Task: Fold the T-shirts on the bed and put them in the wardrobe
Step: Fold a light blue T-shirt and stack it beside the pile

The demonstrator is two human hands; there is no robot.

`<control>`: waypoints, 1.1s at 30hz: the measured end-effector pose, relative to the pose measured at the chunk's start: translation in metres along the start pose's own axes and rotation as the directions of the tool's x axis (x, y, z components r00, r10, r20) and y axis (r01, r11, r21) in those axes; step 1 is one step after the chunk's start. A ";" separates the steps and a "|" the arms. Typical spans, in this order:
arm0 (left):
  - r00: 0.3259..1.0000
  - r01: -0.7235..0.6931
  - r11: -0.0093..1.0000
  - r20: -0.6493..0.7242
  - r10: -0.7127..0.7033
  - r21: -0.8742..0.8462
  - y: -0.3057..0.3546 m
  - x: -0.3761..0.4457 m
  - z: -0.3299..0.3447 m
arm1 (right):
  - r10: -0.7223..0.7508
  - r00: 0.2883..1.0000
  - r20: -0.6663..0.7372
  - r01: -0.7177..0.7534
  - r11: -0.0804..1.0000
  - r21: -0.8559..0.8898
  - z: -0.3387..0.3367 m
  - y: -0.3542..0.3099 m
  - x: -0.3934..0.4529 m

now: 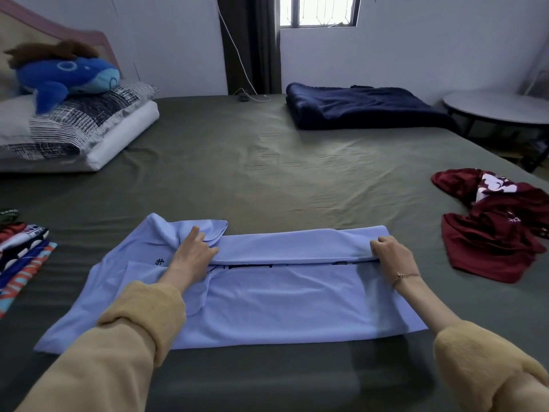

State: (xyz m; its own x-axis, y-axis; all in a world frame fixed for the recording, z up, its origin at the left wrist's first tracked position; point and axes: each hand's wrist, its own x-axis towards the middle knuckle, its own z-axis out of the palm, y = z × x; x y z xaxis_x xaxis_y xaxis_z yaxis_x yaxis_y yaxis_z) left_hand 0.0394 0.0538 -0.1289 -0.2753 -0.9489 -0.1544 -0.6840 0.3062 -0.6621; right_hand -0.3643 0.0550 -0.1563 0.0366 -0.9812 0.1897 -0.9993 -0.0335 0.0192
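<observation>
Olive sheeting covers the wide bed [267, 162], with bare open room across its middle. At the far edge lies a folded navy blanket [365, 107]; stacked pillows [80, 129] sit far left. Near the front edge the light blue T-shirt [261, 304] lies flat, its far side folded over toward the person. A crumpled maroon T-shirt [496, 230] lies by the right edge, folded shirts [23, 251] at the left edge. The left hand [193, 254] and right hand [392, 257] each pinch the blue fold's edge.
</observation>
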 end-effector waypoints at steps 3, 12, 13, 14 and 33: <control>0.999 -0.051 0.999 0.014 0.051 0.017 -0.002 -0.006 -0.007 | 0.023 0.998 0.051 -0.018 0.995 -0.098 0.001 -0.001 0.001; 0.996 0.041 0.989 -0.078 -0.053 -0.143 0.009 -0.008 -0.010 | -0.092 0.995 0.032 0.084 0.974 0.210 0.004 -0.041 0.004; 0.988 0.024 0.987 -0.147 -0.047 -0.157 0.013 -0.007 -0.011 | -0.138 0.990 0.014 0.130 0.960 0.246 0.005 -0.048 0.004; 0.976 -0.021 0.984 -0.218 -0.018 -0.175 0.018 -0.006 -0.009 | -0.192 0.981 0.022 0.181 0.951 0.252 0.004 -0.055 0.003; 0.960 0.024 0.838 -0.221 -0.172 -0.545 0.041 0.023 -0.008 | -0.033 0.998 0.048 0.011 0.917 0.399 0.008 -0.051 0.019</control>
State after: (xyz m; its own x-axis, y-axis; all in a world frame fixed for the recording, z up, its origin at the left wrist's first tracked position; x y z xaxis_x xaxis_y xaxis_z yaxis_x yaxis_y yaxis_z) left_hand 0.0001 0.0448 -0.1538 -0.2962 -0.9465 0.1278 -0.9482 0.2753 -0.1585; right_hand -0.3132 0.0370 -0.1614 0.0686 -0.9876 0.1414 -0.9208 -0.1172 -0.3719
